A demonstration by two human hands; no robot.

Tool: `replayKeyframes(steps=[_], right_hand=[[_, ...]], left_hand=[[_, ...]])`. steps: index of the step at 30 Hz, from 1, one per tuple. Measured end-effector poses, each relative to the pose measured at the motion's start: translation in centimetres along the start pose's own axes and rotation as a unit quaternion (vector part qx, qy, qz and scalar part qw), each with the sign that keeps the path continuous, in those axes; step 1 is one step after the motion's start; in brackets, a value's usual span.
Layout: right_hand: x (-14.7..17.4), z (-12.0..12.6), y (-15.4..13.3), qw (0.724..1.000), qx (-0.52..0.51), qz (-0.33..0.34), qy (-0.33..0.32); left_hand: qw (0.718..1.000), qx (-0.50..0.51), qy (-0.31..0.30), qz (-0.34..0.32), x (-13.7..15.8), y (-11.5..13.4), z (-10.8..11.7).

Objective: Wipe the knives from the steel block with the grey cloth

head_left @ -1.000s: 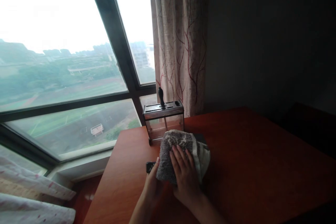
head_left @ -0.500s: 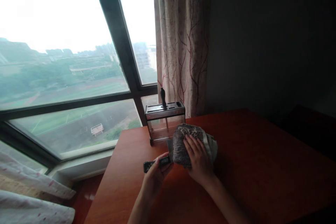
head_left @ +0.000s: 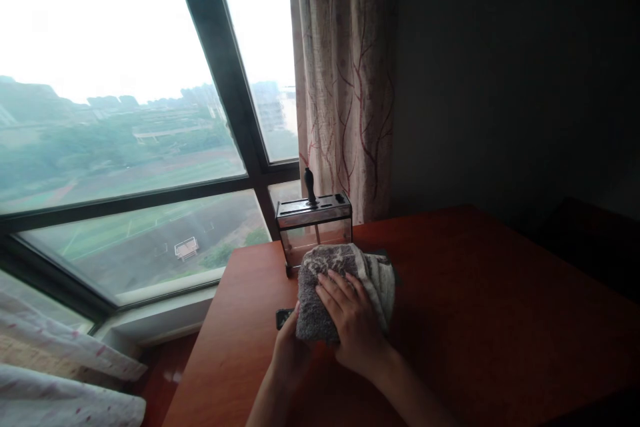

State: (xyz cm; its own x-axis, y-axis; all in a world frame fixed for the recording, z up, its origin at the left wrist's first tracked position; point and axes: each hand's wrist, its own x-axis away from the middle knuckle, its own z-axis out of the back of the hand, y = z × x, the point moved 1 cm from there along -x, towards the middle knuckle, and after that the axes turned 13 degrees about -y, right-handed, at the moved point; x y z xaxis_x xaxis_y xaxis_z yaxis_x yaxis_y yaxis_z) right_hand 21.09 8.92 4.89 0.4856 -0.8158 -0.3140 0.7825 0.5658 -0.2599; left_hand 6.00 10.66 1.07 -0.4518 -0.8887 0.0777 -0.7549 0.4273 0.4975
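Note:
My left hand [head_left: 291,351] grips a dark handle [head_left: 283,317], probably of a knife, whose far end disappears under a grey towel [head_left: 320,293]. My right hand [head_left: 353,321] lies flat on top of that folded towel and presses it down over the hidden part. Both hands rest on a red-brown wooden table [head_left: 500,327]. Just beyond the towel stands a clear knife block [head_left: 314,224] with a metal top and one black-handled tool [head_left: 309,185] sticking up from a slot.
A large window [head_left: 125,147] fills the left side. A patterned curtain [head_left: 345,80] hangs behind the knife block. The wall at the right is dark. White fabric [head_left: 60,387] lies at the lower left, below the table's left edge.
My right hand has slid the towel back toward me along the held object, covering the handle part that was exposed half a second ago. My left hand keeps its grip.

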Motion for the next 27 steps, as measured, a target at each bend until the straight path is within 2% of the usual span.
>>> replayKeyframes(steps=[8, 13, 19, 23, 27], right_hand=[[-0.2, 0.4, 1.8, 1.000, 0.018, -0.005, 0.003], [0.3, 0.8, 4.4, 0.998, 0.016, -0.051, 0.027], [1.6, 0.5, 7.2, 0.995, 0.024, -0.085, 0.043], [2.1, -0.2, 6.5, 0.994, 0.024, -0.094, 0.041], [1.8, -0.6, 4.2, 0.996, 0.006, -0.085, 0.025]], left_hand=[[0.999, -0.033, 0.002, -0.040, -0.2, -0.2, 0.0], [0.995, -0.076, -0.037, -0.049, -0.1, 0.3, -0.4], [0.994, -0.092, -0.031, -0.048, 0.1, 0.5, -0.3], [0.994, -0.099, -0.028, -0.041, -0.1, 0.4, -0.2], [0.993, -0.103, -0.023, -0.045, -0.2, 0.2, -0.2]])
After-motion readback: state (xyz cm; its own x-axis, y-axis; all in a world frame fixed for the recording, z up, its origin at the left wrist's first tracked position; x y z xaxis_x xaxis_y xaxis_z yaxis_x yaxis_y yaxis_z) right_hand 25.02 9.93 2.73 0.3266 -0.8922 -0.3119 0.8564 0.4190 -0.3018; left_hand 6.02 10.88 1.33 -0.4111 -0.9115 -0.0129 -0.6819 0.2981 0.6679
